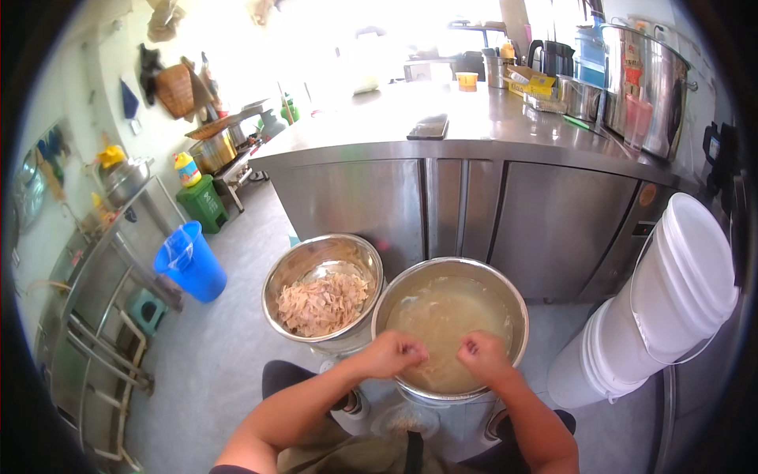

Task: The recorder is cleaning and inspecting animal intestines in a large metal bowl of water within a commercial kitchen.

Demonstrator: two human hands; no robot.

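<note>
Both of my hands are over a large round metal pot (379, 320) of cloudy, yellowish water (441, 320). My left hand (405, 352) is at the pot's left side, its fingers curled inward. Opposite it, a short gap away, my right hand (482, 354) is curled too, with thumb and fingers close together. Whether either hand pinches something small cannot be made out. A few pale scraps show in the murky water. Just left of the pot, a metal basin (349, 240) holds a heap of thin, pale pink pieces (325, 303), perhaps sliced meat or skin.
White lidded buckets (681, 284) are stacked at my right. Ahead stands a stainless-steel counter (367, 136) with a dark phone (429, 127) near its edge. At left are a blue bin (192, 266), a green bin (202, 204) and a metal rack. A shallow clear bowl (405, 419) lies between my feet.
</note>
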